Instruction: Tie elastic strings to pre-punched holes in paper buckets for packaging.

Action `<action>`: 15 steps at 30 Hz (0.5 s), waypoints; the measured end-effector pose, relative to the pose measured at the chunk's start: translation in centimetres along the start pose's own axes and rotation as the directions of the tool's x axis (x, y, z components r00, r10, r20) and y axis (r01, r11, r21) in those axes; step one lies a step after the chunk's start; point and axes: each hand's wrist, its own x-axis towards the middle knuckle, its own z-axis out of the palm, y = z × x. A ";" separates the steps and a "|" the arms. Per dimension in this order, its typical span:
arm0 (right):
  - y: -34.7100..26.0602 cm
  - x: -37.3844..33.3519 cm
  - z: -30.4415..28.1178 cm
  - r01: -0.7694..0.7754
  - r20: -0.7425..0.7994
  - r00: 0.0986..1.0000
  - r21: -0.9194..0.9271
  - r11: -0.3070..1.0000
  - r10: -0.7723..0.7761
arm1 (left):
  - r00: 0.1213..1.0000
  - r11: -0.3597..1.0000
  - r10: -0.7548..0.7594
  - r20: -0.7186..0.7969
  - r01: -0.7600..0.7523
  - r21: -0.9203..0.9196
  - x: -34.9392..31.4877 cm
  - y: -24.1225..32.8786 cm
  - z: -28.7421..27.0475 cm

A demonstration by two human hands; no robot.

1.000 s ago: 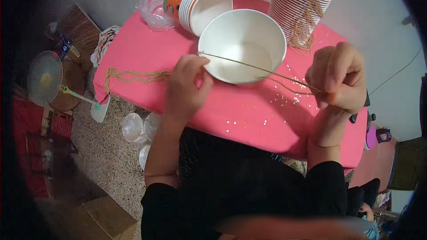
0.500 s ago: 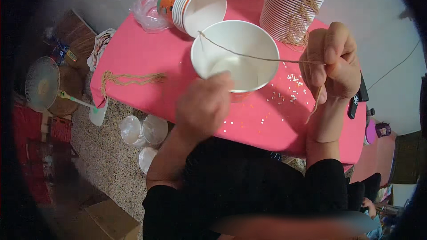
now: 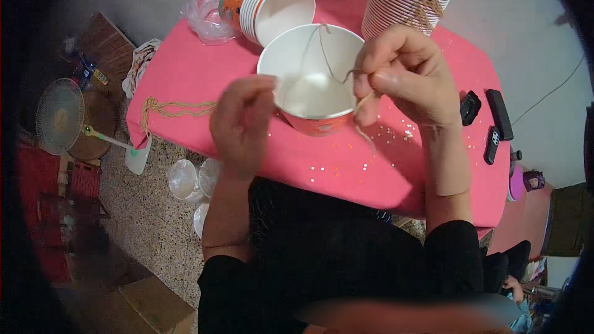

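A large paper tub (image 3: 318, 125), white inside and orange-red outside, stands on the pink-covered table. Between the thumb and fingers of my right hand (image 3: 405, 77), closed in a pinch, is a thin brown string (image 3: 328, 62). One end of it trails across the tub's mouth to the far rim; the other dangles below my fingers. My left hand (image 3: 241, 120), blurred by motion, is at the tub's left side with its fingers stretched out; no object shows in it. Whether it touches the rim is unclear. More strings (image 3: 179, 109) lie in a bundle at the table's left.
A tall stack of tubs (image 3: 396, 6) with strings draped over it stands at the back right; a smaller stack (image 3: 272, 12) lies tilted beside a clear plastic bag (image 3: 207, 18). Confetti dots (image 3: 396, 130) and dark devices (image 3: 498, 114) are on the right. Clear containers (image 3: 182, 179) stand below left.
My right hand has moved left over the tub, and the taut string has gone slack. My left hand has drawn back leftward and its fingers have opened. The tub has shifted left and tilted slightly.
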 end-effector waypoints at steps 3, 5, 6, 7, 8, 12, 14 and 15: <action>0.7 0.2 0.3 0.022 0.014 1.000 -0.045 0.999 -0.022 | 0.922 0.823 -0.271 0.278 0.371 -0.430 -1.1 3.8 1.6; 1.1 0.3 0.2 0.035 0.025 0.999 -0.070 0.997 -0.033 | 0.871 0.760 -0.329 0.366 0.474 -0.444 -1.4 5.0 2.8; 1.2 0.4 0.1 0.051 0.031 0.998 -0.097 0.994 -0.048 | 0.807 0.688 -0.373 0.457 0.571 -0.447 -1.4 5.2 3.1; 1.1 0.4 0.1 0.050 0.030 0.998 -0.097 0.994 -0.047 | 0.807 0.687 -0.374 0.458 0.572 -0.447 -1.6 5.0 3.1; 1.1 0.4 -0.1 0.042 0.014 0.999 -0.098 0.994 -0.041 | 0.793 0.662 -0.369 0.484 0.590 -0.462 -1.9 4.6 3.2; 1.1 0.7 -0.6 0.046 -0.001 0.999 0.000 0.999 -0.046 | 0.758 0.575 -0.393 0.521 0.645 -0.504 -2.7 3.4 3.1; 0.4 0.7 -1.0 0.101 -0.050 0.994 -0.015 0.995 -0.102 | 0.763 0.597 -0.410 0.499 0.638 -0.486 -2.7 3.6 2.8; 0.3 0.7 -1.5 0.135 -0.055 0.989 -0.028 0.990 -0.137 | 0.770 0.621 -0.425 0.476 0.630 -0.466 -2.7 3.6 2.7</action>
